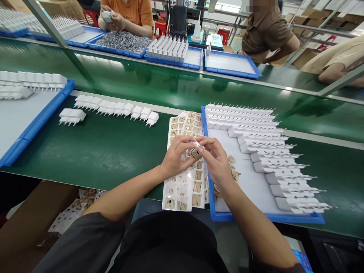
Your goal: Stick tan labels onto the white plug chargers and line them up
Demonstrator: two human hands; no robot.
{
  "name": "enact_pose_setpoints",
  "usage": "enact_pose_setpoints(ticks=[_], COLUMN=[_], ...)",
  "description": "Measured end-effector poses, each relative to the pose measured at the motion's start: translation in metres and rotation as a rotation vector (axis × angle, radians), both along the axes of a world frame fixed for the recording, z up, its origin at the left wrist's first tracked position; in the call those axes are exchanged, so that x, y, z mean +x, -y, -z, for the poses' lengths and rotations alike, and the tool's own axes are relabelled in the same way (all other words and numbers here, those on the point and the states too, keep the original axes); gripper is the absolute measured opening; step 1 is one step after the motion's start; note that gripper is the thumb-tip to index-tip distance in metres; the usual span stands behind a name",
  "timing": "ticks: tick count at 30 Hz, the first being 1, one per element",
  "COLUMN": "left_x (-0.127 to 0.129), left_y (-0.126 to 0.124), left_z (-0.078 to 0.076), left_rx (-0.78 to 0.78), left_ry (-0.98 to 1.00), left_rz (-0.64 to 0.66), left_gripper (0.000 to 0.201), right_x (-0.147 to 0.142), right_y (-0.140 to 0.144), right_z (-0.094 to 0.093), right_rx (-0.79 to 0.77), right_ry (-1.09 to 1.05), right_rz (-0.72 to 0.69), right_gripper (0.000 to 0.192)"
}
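Note:
Between both hands is a small white plug charger, its end face with a tan sticker and a dark port slot turned towards me. My left hand is closed around its left side. The fingers and thumb of my right hand pinch it from the right, the thumb at the stickered face. Beneath the hands lie overlapping sheets of tan stickers, some spots peeled bare. Right of them, a blue-rimmed tray holds rows of white chargers with their pins pointing right, and loose tan scraps near my right wrist.
White chargers stand in a line on the green bench, with a small group nearer me. Another blue-rimmed tray is at left. Beyond the bench, trays hold chargers and grey parts; co-workers are there.

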State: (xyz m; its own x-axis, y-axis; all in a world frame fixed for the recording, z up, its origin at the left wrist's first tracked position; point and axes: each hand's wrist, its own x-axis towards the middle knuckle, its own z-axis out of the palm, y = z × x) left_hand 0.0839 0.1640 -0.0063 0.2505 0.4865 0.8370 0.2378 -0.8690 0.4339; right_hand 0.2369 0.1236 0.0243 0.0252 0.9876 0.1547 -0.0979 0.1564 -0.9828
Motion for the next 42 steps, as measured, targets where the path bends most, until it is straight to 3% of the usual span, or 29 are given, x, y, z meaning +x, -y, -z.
enact_pose_setpoints(ticks=[13, 16, 20, 28, 34, 38, 42], left_x=[0.000, -0.001, -0.002, -0.002, -0.005, -0.004, -0.003], left_y=[-0.002, -0.002, -0.003, 0.001, 0.000, -0.001, -0.002], left_z=[0.007, 0.004, 0.001, 0.000, 0.003, 0.001, -0.001], left_rx=[-0.037, -0.044, -0.104, -0.172, -0.461, -0.432, -0.302], left_ry=[0.012, 0.033, 0.067, 0.039, 0.103, 0.132, 0.069], left_rz=[0.049, 0.058, 0.104, 0.135, 0.136, 0.139, 0.138], left_gripper=[0.040, 0.041, 0.042, 0.040, 0.037, 0.038, 0.037], right_x=[0.000, 0.004, 0.011, 0.014, 0.016, 0.020, 0.021], right_y=[-0.002, -0.002, -0.002, -0.002, 0.000, -0.002, -0.002], right_z=[0.000, -0.004, -0.010, -0.009, -0.014, -0.014, -0.013], right_rx=[-0.036, -0.066, -0.043, 0.261, 0.537, 0.415, 0.281], right_ry=[-0.055, -0.076, 0.006, 0.394, 0.772, 0.633, 0.565], right_rz=[0.025, -0.014, -0.082, 0.123, 0.126, 0.200, 0.158], right_gripper=[0.009, 0.005, 0.014, 0.007, 0.004, 0.010, 0.014])
